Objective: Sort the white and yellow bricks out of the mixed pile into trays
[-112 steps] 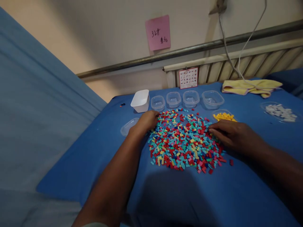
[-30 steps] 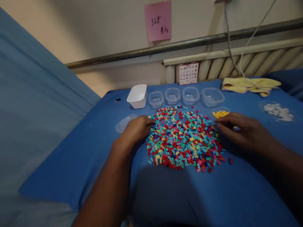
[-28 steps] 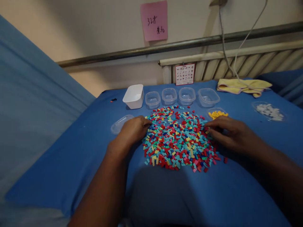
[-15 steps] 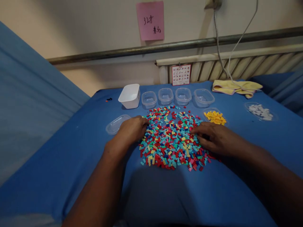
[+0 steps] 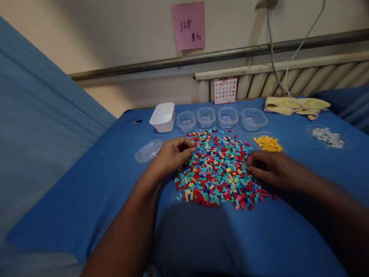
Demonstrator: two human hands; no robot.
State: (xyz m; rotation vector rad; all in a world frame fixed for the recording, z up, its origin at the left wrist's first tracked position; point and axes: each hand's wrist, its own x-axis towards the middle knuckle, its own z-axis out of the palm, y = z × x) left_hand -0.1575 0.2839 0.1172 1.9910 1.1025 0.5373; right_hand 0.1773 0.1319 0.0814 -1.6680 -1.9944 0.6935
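A wide pile of small toy building bricks [image 5: 213, 177] in red, light blue, green, pale yellow, pink and dark blue lies on the blue cloth. Over its upper left edge is my left hand [image 5: 174, 154], thumb and forefinger pinched, with a small yellow brick [image 5: 193, 149] showing at the tips. My right hand [image 5: 268, 167] is at the pile's right edge, its fingers curled and the thumb tip close to the forefinger. Whatever that pinch holds is too small to make out. Just beyond the right hand, a clear shallow lid holds orange-yellow bricks [image 5: 268, 143].
Along the back stand a white tub [image 5: 163, 118] and several clear plastic containers [image 5: 206, 117]. A clear lid [image 5: 149, 151] lies left of the pile. White bricks [image 5: 328, 137] sit in another lid at far right, below a yellow cloth [image 5: 296, 106]. A picture card [image 5: 225, 91] leans against the radiator.
My left hand has shifted right and lifted from the pile's edge, its pinch now visible. My right hand has drawn slightly back to the right over the bricks. The view has shifted a little.
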